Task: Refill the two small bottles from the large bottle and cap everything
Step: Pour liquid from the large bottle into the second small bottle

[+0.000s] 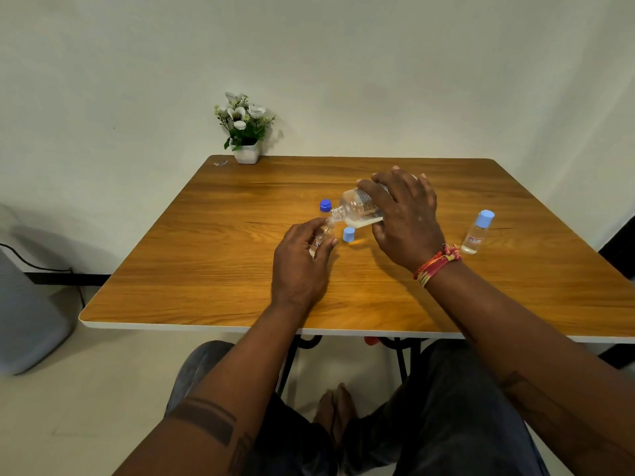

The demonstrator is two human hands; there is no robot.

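centre frame: right hand (407, 218) wrapped around tipped large bottle (359, 206), mouth at small bottle (321, 237) clasped by left hand (300, 261) | flow probably running, unclear | capped bottle (476, 233) at right | caps (348, 234) loose

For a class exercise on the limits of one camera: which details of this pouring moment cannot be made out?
- Small bottle, head view: the left hand covers most of it, so its fill level is hidden.
- Large bottle: the right hand hides its rear half.
- Stream at the two mouths: too small to confirm.
- Label on the capped small bottle: too small to read.
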